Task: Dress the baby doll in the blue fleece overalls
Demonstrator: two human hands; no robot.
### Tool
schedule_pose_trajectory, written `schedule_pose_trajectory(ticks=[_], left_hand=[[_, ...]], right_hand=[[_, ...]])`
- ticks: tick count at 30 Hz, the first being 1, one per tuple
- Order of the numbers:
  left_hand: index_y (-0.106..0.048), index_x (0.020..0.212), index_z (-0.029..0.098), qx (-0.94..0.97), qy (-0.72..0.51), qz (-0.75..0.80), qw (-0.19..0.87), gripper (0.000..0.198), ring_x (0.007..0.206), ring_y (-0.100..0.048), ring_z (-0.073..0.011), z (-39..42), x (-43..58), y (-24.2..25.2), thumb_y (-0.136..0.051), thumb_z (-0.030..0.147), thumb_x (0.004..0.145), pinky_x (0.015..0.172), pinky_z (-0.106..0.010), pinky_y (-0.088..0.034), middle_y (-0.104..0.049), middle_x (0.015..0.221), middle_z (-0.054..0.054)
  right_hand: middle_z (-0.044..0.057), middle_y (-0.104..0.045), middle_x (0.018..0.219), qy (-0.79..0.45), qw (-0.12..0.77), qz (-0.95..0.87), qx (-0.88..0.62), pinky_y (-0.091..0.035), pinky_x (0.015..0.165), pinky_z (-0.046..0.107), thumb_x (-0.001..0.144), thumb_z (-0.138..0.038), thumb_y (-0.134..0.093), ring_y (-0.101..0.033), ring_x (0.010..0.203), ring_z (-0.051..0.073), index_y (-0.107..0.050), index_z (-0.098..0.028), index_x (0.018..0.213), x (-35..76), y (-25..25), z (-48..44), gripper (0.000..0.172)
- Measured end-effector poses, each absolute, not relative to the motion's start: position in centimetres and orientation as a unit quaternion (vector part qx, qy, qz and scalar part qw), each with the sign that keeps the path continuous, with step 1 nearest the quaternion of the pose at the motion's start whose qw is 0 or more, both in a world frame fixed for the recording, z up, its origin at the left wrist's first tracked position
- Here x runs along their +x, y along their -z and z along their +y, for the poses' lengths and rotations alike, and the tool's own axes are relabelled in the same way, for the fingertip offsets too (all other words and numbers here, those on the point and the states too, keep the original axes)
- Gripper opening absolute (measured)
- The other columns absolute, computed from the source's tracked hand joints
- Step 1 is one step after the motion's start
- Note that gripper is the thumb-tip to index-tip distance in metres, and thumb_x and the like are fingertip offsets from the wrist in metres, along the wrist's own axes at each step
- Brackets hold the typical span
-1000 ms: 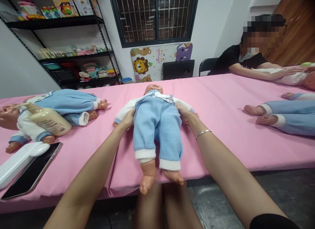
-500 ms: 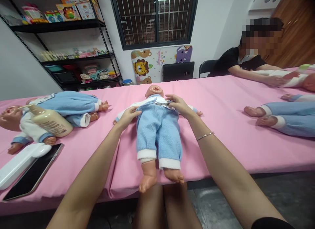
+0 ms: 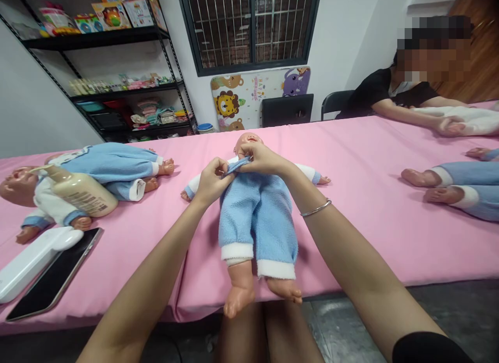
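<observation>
A baby doll (image 3: 257, 222) lies on its back before me, head away and feet at the near table edge. It wears a fleecy blue outfit with white sleeves and white leg cuffs. My left hand (image 3: 212, 181) pinches a blue flap (image 3: 237, 165) of the outfit at the chest, on the left. My right hand (image 3: 261, 157) grips the same flap from the other side, just below the chin, its fingers closed. Both hands hide most of the doll's chest and neck.
A second doll (image 3: 113, 163), a pump bottle (image 3: 86, 194), a white device (image 3: 35, 261) and a phone (image 3: 58, 280) lie on the left of the pink table. Another doll's legs (image 3: 468, 183) lie at right. A person (image 3: 385, 100) handles a white-clothed doll at the far right.
My right hand has moved left across the doll's chest and now holds the blue flap near my left hand. My left hand has shifted slightly up and right. The view has turned slightly.
</observation>
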State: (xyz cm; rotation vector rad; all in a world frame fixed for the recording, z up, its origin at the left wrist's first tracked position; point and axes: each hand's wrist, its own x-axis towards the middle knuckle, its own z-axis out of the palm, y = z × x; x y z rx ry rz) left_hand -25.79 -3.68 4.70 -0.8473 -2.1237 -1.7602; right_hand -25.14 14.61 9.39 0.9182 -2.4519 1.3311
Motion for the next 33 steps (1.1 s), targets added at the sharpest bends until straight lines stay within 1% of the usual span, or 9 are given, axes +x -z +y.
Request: schedule_pose_trajectory(ticks=[3, 7, 12, 14, 16, 20, 26, 28, 33], left_hand=[[-0.047, 0.091, 0.018, -0.267, 0.690, -0.673, 0.006, 0.043, 0.059, -0.048, -0.0054, -4.0, -25.2, -4.4, -0.073, 0.042, 0.067, 0.056, -0.016, -0.038, -0.055, 0.070, 0.003], [-0.048, 0.100, 0.018, -0.231, 0.722, -0.652, -0.016, 0.055, 0.058, -0.052, -0.0060, -4.5, -25.3, -4.7, -0.078, 0.046, 0.063, 0.057, -0.016, -0.040, -0.060, 0.070, 0.002], [-0.064, 0.094, 0.015, -0.332, 0.538, -0.773, -0.054, 0.048, 0.079, -0.059, -0.0127, -5.9, -25.7, -5.6, -0.081, 0.041, 0.058, 0.070, -0.021, -0.045, -0.066, 0.087, -0.004], [-0.069, 0.088, 0.014, -0.335, 0.488, -0.806, -0.015, 0.038, 0.076, -0.057, -0.0124, -6.4, -25.9, -5.7, -0.076, 0.043, 0.064, 0.069, -0.022, -0.044, -0.067, 0.085, -0.004], [-0.069, 0.083, 0.014, -0.313, 0.509, -0.799, 0.062, 0.034, 0.073, -0.056, -0.0119, -6.5, -26.0, -5.7, -0.071, 0.045, 0.069, 0.068, -0.023, -0.043, -0.066, 0.082, -0.004], [-0.062, 0.079, 0.013, -0.287, 0.528, -0.785, 0.151, 0.033, 0.068, -0.053, -0.0097, -6.2, -25.7, -5.6, -0.067, 0.045, 0.073, 0.064, -0.021, -0.040, -0.062, 0.076, -0.003], [-0.045, 0.084, 0.018, -0.292, 0.541, -0.783, 0.090, 0.033, 0.045, -0.031, -0.0056, -5.3, -25.5, -4.9, -0.053, 0.050, 0.082, 0.047, -0.020, -0.022, -0.037, 0.052, 0.007], [-0.045, 0.088, 0.018, -0.298, 0.566, -0.767, 0.057, 0.037, 0.047, -0.032, -0.0054, -5.3, -25.5, -4.8, -0.058, 0.052, 0.079, 0.047, -0.019, -0.022, -0.038, 0.055, 0.007], [-0.049, 0.100, 0.017, -0.345, 0.515, -0.785, -0.001, 0.055, 0.071, -0.050, -0.0081, -6.2, -25.4, -5.4, -0.080, 0.038, 0.059, 0.062, -0.018, -0.039, -0.053, 0.083, 0.001]], right_hand=[[0.000, -0.050, 0.072, -0.477, 0.054, -0.804, 0.352, -0.034, 0.059, 0.021, 0.062, -0.024, -0.070, -0.044, 0.066, 0.009, -0.050, -0.012, 0.073, -24.1, -10.3, 14.0, 0.026], [0.003, -0.057, 0.082, -0.486, 0.014, -0.802, 0.347, -0.040, 0.059, 0.021, 0.066, -0.027, -0.073, -0.052, 0.069, 0.010, -0.055, -0.010, 0.090, -23.2, -11.0, 13.8, 0.035], [0.004, -0.063, 0.086, -0.324, 0.042, -0.895, 0.304, -0.040, 0.066, 0.021, 0.071, -0.023, -0.073, -0.057, 0.076, 0.012, -0.063, -0.011, 0.099, -23.0, -10.8, 13.4, 0.032], [0.005, -0.064, 0.086, -0.237, 0.042, -0.923, 0.299, -0.038, 0.067, 0.023, 0.073, -0.032, -0.074, -0.057, 0.080, 0.014, -0.066, -0.013, 0.099, -22.8, -10.7, 13.1, 0.034], [0.006, -0.065, 0.089, -0.172, 0.065, -0.944, 0.272, -0.036, 0.067, 0.024, 0.076, -0.038, -0.070, -0.057, 0.083, 0.017, -0.068, -0.015, 0.099, -22.6, -10.8, 12.8, 0.032], [0.008, -0.065, 0.093, -0.159, 0.114, -0.955, 0.222, -0.036, 0.070, 0.026, 0.081, -0.039, -0.065, -0.056, 0.090, 0.020, -0.069, -0.015, 0.095, -22.6, -10.6, 12.5, 0.028], [0.007, -0.065, 0.087, -0.204, 0.101, -0.946, 0.231, -0.035, 0.071, 0.025, 0.085, -0.036, -0.058, -0.057, 0.082, 0.017, -0.066, -0.015, 0.094, -23.5, -9.4, 12.5, 0.024], [0.006, -0.065, 0.085, -0.206, 0.080, -0.944, 0.244, -0.035, 0.067, 0.024, 0.081, -0.033, -0.063, -0.056, 0.078, 0.015, -0.065, -0.014, 0.096, -23.7, -9.4, 12.8, 0.024], [0.003, -0.063, 0.089, -0.154, 0.021, -0.946, 0.286, -0.032, 0.061, 0.023, 0.067, -0.019, -0.071, -0.053, 0.076, 0.014, -0.066, -0.015, 0.101, -23.6, -10.1, 13.7, 0.035]])
